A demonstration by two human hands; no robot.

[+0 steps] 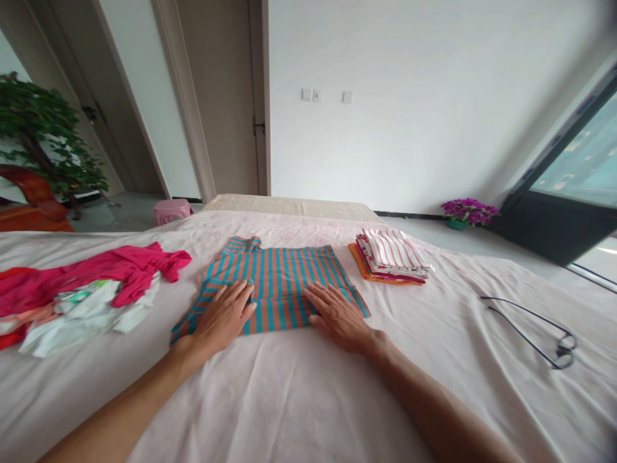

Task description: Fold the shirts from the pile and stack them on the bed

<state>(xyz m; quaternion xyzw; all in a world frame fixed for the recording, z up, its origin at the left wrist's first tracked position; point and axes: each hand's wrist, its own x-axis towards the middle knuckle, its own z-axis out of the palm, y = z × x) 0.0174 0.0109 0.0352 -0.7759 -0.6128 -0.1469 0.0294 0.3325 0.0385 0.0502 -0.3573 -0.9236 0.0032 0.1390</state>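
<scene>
A blue-and-brown striped shirt (284,276) lies spread on the pale pink sheet (270,399), its left part folded over on itself. Flat on the shirt's left side rests my left hand (226,315), fingers stretched out. My right hand (337,315) presses lightly on the right side near the lower edge, its fingers also extended. Neither hand grips the cloth. Just beyond my right hand is a stack of folded clothes (395,254), with a white, red-striped piece on top and an orange one at the bottom.
At the left lies a loose heap of clothes (96,289), pink, white and red. A pair of glasses (535,328) rests unfolded on the right of the sheet. Past the far edge stand a pink stool (172,211) and a pot of purple flowers (467,212).
</scene>
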